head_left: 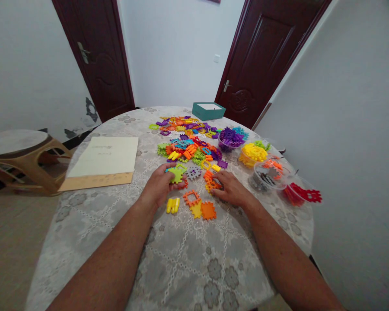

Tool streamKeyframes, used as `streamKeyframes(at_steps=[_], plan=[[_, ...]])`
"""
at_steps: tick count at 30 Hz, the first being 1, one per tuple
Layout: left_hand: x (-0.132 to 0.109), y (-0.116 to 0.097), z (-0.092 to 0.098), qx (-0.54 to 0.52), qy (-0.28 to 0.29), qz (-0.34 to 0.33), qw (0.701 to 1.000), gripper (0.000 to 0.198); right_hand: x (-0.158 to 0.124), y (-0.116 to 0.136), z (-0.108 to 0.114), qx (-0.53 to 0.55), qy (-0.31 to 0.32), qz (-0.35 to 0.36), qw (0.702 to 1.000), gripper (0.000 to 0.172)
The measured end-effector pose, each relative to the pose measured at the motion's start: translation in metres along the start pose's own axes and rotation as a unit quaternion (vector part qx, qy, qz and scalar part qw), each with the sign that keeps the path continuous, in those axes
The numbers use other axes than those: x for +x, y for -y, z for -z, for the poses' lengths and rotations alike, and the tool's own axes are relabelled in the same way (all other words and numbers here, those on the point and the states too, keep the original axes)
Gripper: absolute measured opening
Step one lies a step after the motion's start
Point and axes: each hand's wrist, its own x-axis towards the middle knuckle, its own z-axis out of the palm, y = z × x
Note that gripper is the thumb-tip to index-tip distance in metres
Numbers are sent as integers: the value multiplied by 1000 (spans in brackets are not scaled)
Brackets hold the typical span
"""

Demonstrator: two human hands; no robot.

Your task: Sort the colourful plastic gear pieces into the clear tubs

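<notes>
My left hand [160, 183] is closed on a lime green notched square piece [175, 175], thumb and fingers at its edges. My right hand [228, 186] has its fingers curved over orange pieces [212, 183] at the right of the near group. Between the hands lie a grey piece [193, 173] and a yellow ring-like piece [205, 165]. Nearer to me are an orange square frame [191, 198], a yellow piece [196, 210], a solid orange square [208, 211] and several yellow pegs [173, 205].
Mixed colourful pieces [189, 149] form a pile beyond my hands, with more behind. Clear bowls of purple [231, 139], yellow [253, 153], grey [263, 178] and red pieces [293, 194] stand right. A green box [208, 111] is at the back, a paper-topped board [105, 157] left.
</notes>
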Motion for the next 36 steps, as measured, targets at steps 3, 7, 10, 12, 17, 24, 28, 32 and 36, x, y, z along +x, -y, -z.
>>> streamKeyframes(at_steps=[3, 7, 10, 12, 17, 24, 28, 32, 36], plan=[[1, 0, 1, -8, -3, 1, 1000, 61, -3, -7, 2, 19, 33, 3, 999, 33], [4, 1, 4, -15, -16, -6, 1000, 58, -6, -25, 8, 34, 33, 14, 999, 16], [6, 0, 6, -27, -28, -14, 999, 57, -6, -36, 8, -6, -11, -23, 1000, 16], [7, 0, 6, -36, -40, -21, 998, 56, -5, -37, 3, -35, -55, -49, 997, 19], [8, -1, 7, -52, -62, -37, 996, 54, 6, -11, -13, -44, -132, -17, 990, 29], [9, -1, 10, -59, -63, -40, 995, 47, 32, 40, -33, -58, -57, 75, 994, 49], [10, -2, 11, -60, -68, -38, 995, 47, 29, 45, -33, -55, -50, 86, 994, 26], [10, -5, 12, -70, -74, -42, 994, 46, 18, 35, -25, -55, -81, 53, 994, 14], [10, -7, 13, -82, -81, -47, 992, 44, 16, 26, -20, -103, -87, 6, 991, 28]])
